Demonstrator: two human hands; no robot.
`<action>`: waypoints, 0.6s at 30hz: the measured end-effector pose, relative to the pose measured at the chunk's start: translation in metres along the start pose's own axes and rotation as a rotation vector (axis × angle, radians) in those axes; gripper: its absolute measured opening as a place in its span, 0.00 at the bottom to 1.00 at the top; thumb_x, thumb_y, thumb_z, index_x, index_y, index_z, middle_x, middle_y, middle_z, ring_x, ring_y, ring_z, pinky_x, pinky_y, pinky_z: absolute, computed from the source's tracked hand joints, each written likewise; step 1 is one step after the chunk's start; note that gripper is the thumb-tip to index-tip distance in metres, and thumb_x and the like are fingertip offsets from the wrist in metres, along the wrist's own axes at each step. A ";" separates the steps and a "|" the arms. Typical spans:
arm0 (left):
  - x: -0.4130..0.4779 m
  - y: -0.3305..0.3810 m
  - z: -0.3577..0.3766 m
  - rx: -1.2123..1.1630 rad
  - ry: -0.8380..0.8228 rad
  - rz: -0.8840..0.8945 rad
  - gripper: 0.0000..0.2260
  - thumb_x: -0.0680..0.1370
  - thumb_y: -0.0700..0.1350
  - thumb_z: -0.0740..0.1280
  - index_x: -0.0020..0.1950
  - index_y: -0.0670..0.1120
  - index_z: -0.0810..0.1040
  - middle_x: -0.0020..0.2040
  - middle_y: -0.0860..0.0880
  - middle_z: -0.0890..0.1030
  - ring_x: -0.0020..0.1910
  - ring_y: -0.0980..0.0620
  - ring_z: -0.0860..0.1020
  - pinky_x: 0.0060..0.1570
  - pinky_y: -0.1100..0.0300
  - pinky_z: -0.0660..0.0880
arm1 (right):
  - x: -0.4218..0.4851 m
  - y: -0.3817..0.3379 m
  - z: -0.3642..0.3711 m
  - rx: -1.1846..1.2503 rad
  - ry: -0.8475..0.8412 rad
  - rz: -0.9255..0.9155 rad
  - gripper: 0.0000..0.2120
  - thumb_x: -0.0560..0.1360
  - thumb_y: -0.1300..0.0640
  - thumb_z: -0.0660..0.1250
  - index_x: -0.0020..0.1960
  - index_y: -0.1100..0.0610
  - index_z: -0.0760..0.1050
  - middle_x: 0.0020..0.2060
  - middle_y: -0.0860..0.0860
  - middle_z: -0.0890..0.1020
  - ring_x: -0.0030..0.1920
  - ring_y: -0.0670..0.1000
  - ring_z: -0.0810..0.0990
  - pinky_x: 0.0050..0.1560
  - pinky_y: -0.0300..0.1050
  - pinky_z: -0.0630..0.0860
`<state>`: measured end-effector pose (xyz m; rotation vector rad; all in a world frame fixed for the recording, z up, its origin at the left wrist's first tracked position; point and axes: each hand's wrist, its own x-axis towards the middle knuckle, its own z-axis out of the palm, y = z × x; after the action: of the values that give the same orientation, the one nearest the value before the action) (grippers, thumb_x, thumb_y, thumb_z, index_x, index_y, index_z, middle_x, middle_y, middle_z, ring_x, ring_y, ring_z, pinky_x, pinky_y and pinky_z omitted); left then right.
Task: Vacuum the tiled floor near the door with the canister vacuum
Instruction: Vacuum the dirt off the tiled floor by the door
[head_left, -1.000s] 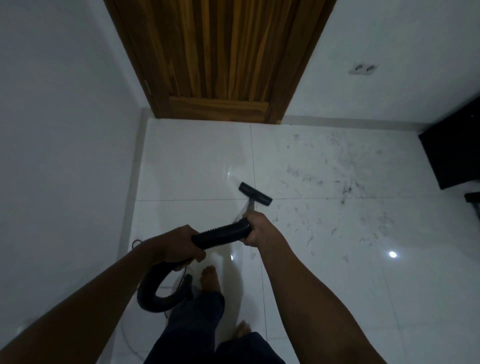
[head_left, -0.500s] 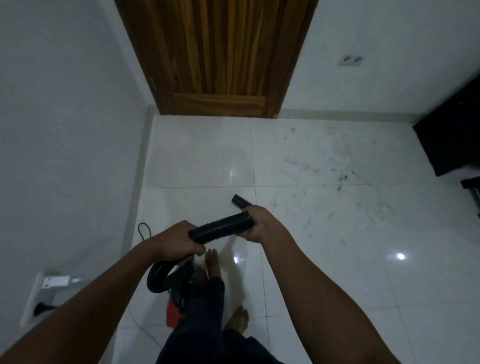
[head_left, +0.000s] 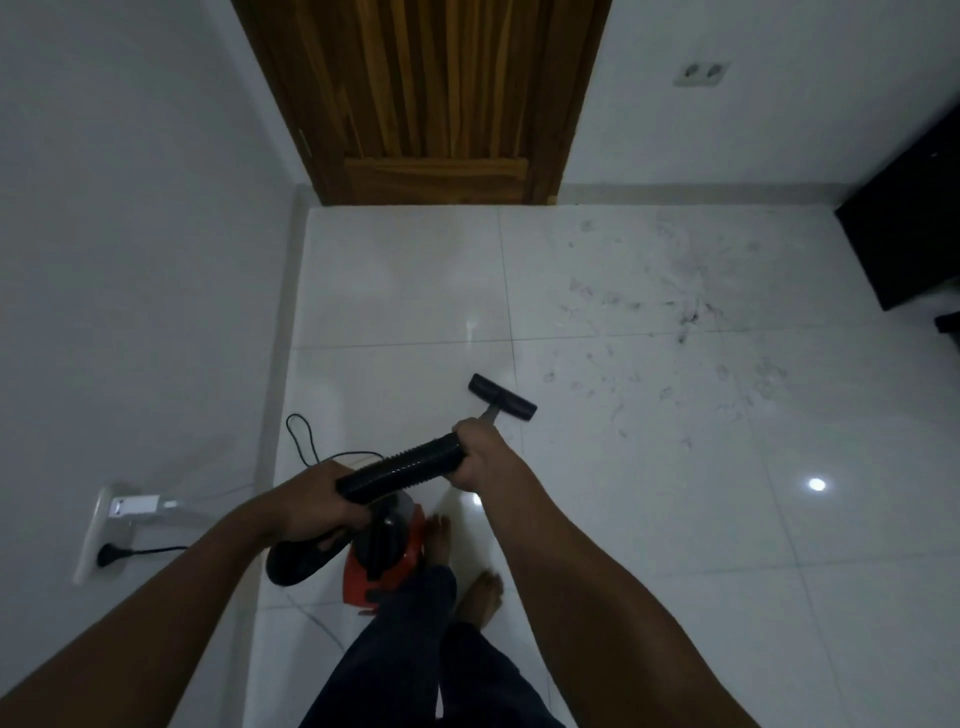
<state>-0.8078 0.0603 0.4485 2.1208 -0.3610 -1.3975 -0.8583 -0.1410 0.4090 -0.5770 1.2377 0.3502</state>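
Note:
My right hand grips the front end of the black ribbed vacuum hose, just behind the black floor nozzle, which rests on the white tiled floor. My left hand holds the same hose further back, where it curves down to the red canister vacuum by my bare feet. Dark hair and dust lie scattered over the tiles to the right of the nozzle. The wooden door stands shut at the far end.
A white wall runs along the left, carrying a socket with a black plug and a white adapter. A black cable loops on the floor by that wall. A dark piece of furniture stands at the right edge. Another wall socket sits right of the door.
The view has drawn back from the door, and the red canister and left wall socket came into sight. The nozzle was half hidden behind my right hand and now shows fully ahead of it.

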 end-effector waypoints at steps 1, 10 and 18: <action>-0.004 -0.003 -0.003 -0.004 0.001 -0.008 0.15 0.70 0.31 0.68 0.26 0.46 0.76 0.24 0.43 0.77 0.23 0.48 0.74 0.28 0.61 0.71 | -0.004 0.004 0.001 0.025 0.003 0.008 0.13 0.82 0.65 0.55 0.40 0.58 0.59 0.39 0.57 0.72 0.36 0.54 0.73 0.59 0.51 0.76; 0.004 0.007 -0.004 0.051 -0.006 0.027 0.11 0.70 0.31 0.68 0.30 0.43 0.74 0.25 0.42 0.76 0.24 0.47 0.74 0.28 0.60 0.72 | -0.010 0.002 -0.002 0.127 0.018 -0.022 0.07 0.81 0.64 0.58 0.44 0.63 0.64 0.39 0.58 0.73 0.37 0.55 0.75 0.49 0.53 0.79; 0.008 0.020 -0.044 -0.026 -0.001 0.048 0.06 0.67 0.34 0.71 0.37 0.39 0.74 0.27 0.41 0.74 0.27 0.47 0.72 0.29 0.57 0.72 | -0.012 -0.005 0.018 0.188 -0.042 -0.139 0.08 0.82 0.65 0.53 0.46 0.61 0.68 0.40 0.55 0.73 0.38 0.52 0.75 0.50 0.49 0.77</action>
<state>-0.7625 0.0537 0.4671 2.0772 -0.3893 -1.3691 -0.8454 -0.1336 0.4250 -0.4884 1.1686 0.1266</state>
